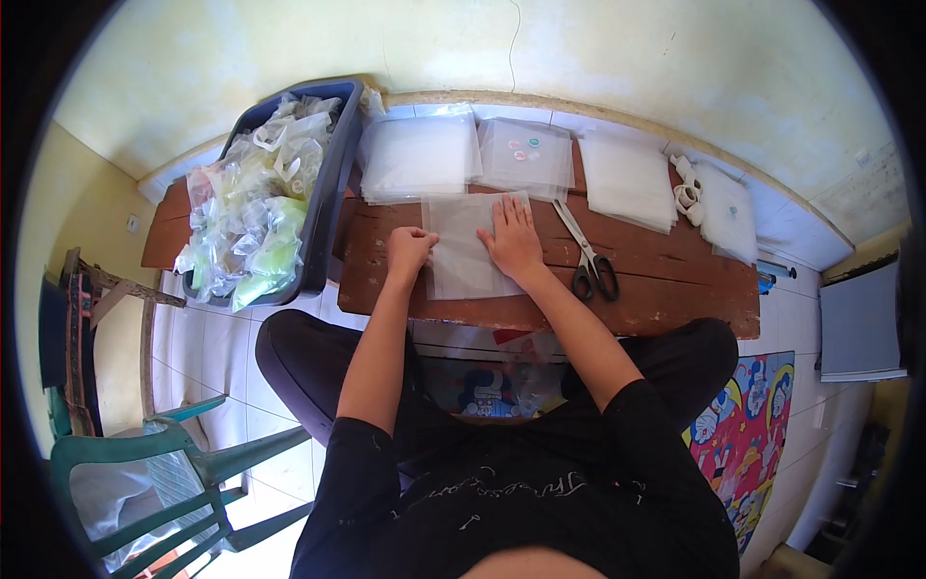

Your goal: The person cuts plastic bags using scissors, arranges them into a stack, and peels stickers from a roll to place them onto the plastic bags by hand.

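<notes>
A clear plastic bag (465, 275) lies flat on the low brown wooden table (666, 289) in front of me. My left hand (410, 253) is closed in a pinch at the bag's left edge. On the bag's right side my right hand (512, 237) rests flat, fingers spread and pointing away from me. Just right of that hand lie scissors (589, 259) with black handles, their blades partly apart. Behind the bag sit a stack of clear plastic bags (415, 154) and a second stack (550, 169) with small round stickers on it.
A dark blue bin (328, 183) heaped with crumpled plastic stands at the left. Further right are another stack of bags (627, 183), a white coiled strap (687, 193) and one more stack (725, 217). A green plastic chair (145, 449) is at lower left, a colourful mat (748, 415) at lower right.
</notes>
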A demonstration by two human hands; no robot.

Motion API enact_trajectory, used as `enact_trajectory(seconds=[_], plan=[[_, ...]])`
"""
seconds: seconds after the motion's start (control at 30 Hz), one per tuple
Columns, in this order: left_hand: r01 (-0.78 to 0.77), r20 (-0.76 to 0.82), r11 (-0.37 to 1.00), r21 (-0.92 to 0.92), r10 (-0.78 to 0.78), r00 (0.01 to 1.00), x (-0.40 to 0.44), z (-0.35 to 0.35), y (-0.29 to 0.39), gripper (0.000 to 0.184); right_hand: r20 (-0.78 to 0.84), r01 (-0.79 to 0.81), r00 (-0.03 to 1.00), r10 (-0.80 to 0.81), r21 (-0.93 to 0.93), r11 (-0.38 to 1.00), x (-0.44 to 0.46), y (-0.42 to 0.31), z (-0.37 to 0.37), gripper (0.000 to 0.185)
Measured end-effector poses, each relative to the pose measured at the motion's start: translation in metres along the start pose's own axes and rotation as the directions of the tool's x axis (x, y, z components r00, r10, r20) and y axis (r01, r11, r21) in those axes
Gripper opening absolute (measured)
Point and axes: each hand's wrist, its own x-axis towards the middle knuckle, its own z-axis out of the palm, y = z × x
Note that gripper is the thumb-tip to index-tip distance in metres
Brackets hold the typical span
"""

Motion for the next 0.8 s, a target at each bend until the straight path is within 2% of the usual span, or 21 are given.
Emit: enact_trajectory(seconds=[0.07, 0.2, 0.3, 0.37, 0.8], plan=[[-0.004, 0.008, 0.998, -0.056, 0.004, 1.0, 0.001, -0.004, -0.001, 0.017, 0.011, 0.005, 1.0, -0.005, 0.024, 1.0, 0.003, -0.002, 0.002, 0.07], [0.018, -0.014, 0.999, -0.051, -0.019, 1.0, 0.0, -0.01, 0.0, 0.018, 0.01, 0.015, 1.0, -0.015, 0.038, 0.999, 0.009, -0.004, 0.004, 0.07], [0.002, -0.004, 0.999, -0.035, -0.002, 1.0, 0.001, -0.012, -0.001, 0.016, -0.003, 0.018, 1.0, -0.018, 0.034, 0.999, 0.01, -0.004, 0.006, 0.07], [-0.002, -0.015, 0.999, 0.046, 0.002, 1.0, 0.001, -0.012, 0.0, 0.016, -0.016, 0.03, 0.999, -0.03, 0.024, 0.999, 0.01, -0.002, 0.006, 0.07], [0.03, 0.01, 0.998, 0.055, -0.03, 0.999, -0.008, -0.014, 0.014, 0.017, -0.015, 0.023, 1.0, -0.023, 0.005, 1.0, 0.009, -0.001, 0.003, 0.069]])
